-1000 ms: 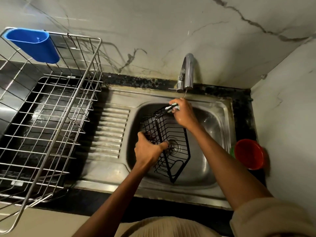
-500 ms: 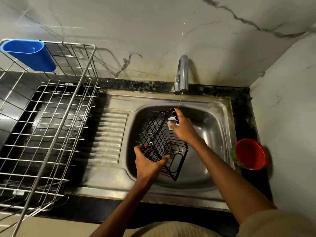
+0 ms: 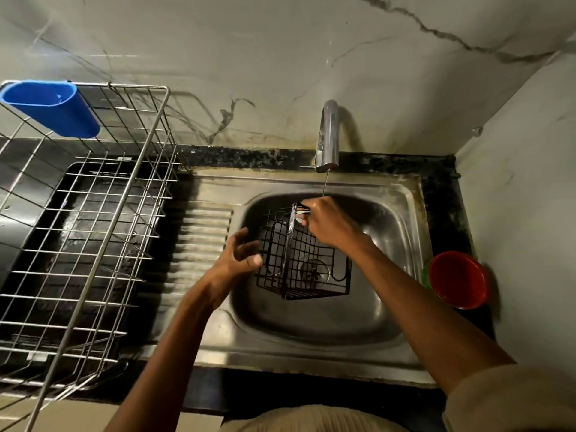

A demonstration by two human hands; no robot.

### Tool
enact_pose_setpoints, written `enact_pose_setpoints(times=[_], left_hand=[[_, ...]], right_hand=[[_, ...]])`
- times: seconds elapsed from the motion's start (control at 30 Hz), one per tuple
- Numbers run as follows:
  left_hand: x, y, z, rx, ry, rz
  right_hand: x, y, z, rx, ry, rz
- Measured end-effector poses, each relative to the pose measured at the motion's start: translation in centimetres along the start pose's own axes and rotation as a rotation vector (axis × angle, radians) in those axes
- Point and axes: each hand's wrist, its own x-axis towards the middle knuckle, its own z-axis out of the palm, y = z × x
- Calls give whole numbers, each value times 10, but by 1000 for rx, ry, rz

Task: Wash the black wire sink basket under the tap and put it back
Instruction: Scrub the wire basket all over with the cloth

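Observation:
The black wire basket [image 3: 307, 266] hangs tilted over the steel sink bowl [image 3: 367, 307], just above the drain. My right hand [image 3: 327, 224] grips its upper rim, close under the chrome tap [image 3: 328, 135]. A thin stream of water runs from the tap onto the basket's top edge by my right fingers. My left hand [image 3: 238, 260] is at the basket's left side with its fingers spread, touching or nearly touching the wires; I cannot tell which.
A large steel wire dish rack [image 3: 93, 244] stands on the black counter at the left, with a blue plastic holder [image 3: 53, 107] clipped to its back rim. A red bowl [image 3: 458, 279] sits right of the sink by the marble wall. The ribbed drainboard [image 3: 202, 244] lies between rack and bowl.
My left hand has let go of the basket's lower edge and opened. The basket has turned, now hanging from my right hand with its base facing more towards me.

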Motion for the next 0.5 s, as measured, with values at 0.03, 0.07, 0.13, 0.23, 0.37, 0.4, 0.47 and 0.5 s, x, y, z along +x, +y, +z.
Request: enact_pose_setpoints(times=[0.03,0.07,0.13,0.23,0.37,0.4,0.47,0.5], left_hand=[[3,8,9,103,-2,13],[4,14,21,207,20,13],[10,15,44,355,200,22],[11,11,63,409,445,92],[9,12,62,214,560,82],[10,11,58,158,562,63],[13,5,47,28,548,34],[13,2,42,-43,527,18]], right_hand=[[2,-4,2,-34,7,-45],[3,-7,5,-64,14,-79],[4,-10,9,-107,30,-114],[2,-9,10,-112,80,-137],[-10,6,16,-77,111,-159],[-15,14,17,-80,111,-155],[-27,35,15,-92,115,-114],[-33,45,12,-95,110,-82]])
